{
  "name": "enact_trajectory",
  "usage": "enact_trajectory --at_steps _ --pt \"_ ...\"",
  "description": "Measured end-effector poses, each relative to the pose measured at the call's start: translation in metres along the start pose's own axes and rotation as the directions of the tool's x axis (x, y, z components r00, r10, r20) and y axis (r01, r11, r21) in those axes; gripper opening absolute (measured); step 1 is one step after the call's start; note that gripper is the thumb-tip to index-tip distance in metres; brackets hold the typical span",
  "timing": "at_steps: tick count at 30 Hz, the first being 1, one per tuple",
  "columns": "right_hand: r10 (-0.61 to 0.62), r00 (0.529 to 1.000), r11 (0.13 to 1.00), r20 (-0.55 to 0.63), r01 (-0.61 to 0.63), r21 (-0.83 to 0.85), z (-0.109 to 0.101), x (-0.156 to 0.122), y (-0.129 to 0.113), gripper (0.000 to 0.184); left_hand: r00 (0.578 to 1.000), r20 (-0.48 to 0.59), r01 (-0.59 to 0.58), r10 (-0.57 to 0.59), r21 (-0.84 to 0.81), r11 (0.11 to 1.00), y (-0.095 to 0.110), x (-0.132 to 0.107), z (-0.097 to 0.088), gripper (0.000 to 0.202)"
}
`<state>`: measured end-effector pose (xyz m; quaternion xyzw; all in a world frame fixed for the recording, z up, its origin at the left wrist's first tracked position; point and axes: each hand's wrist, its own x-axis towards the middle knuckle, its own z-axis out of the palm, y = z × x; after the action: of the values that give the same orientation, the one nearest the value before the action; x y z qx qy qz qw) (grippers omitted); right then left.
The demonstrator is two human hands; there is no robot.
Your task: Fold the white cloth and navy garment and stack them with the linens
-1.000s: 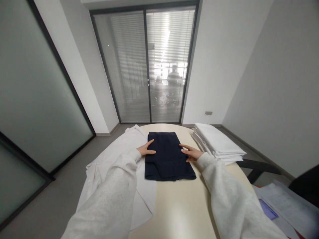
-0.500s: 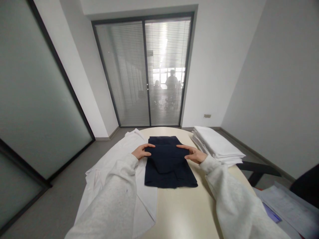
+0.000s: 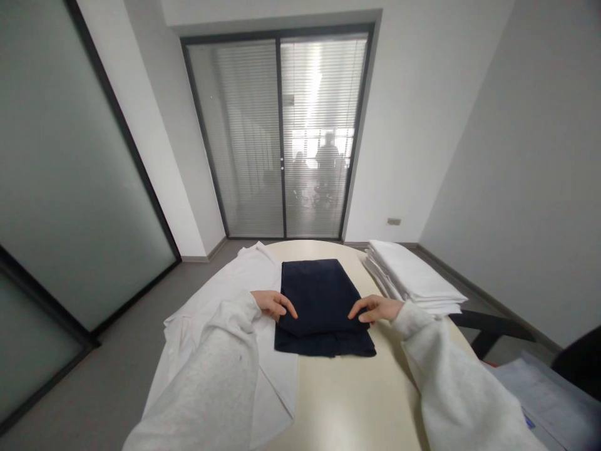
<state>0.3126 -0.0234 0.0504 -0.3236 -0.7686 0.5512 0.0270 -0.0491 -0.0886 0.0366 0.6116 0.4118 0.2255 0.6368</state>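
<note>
A folded navy garment point(image 3: 319, 294) lies flat on the pale table point(image 3: 347, 401), its near flap ending a little short of the lower layer's edge. My left hand point(image 3: 275, 304) rests at its left side, fingertips touching the top layer. At the right side, my right hand point(image 3: 375, 309) touches the cloth with its fingers stretched and slightly bent. Neither hand grips the fabric; thumbs and fingers are apart. Under my left forearm a white garment point(image 3: 277, 388) is spread over the table's left part, and the navy cloth's left edge borders it.
A stack of folded white cloths point(image 3: 413, 272) stands at the table's right edge. Beyond it are a dark chair armrest point(image 3: 493, 322) and papers in a clear sleeve point(image 3: 549, 388). A glass door with blinds point(image 3: 282, 138) is behind the table.
The navy garment's upper layer, held raised at its far part, now lies flat toward me. Both hands have moved nearer and let go of the fold. The view has shifted slightly.
</note>
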Motion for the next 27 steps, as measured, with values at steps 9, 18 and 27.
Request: enact_trajectory --at_steps 9,18,27 --pt "0.005 0.989 0.999 0.151 0.0 -0.036 -0.002 -0.024 -0.034 0.042 0.923 0.343 0.207 -0.175 -0.06 0.976 0.018 -0.005 0.001 0.044" --pt "0.124 0.991 0.963 0.048 -0.108 -0.246 -0.005 -0.043 -0.043 0.043 0.902 0.376 0.222 -0.213 0.02 0.975 0.016 -0.006 -0.009 0.041" --pt "-0.449 0.821 0.603 -0.354 -0.014 -0.798 0.072 0.032 -0.038 0.055 0.889 0.379 0.239 -0.255 0.089 0.967 0.026 -0.01 -0.003 0.041"
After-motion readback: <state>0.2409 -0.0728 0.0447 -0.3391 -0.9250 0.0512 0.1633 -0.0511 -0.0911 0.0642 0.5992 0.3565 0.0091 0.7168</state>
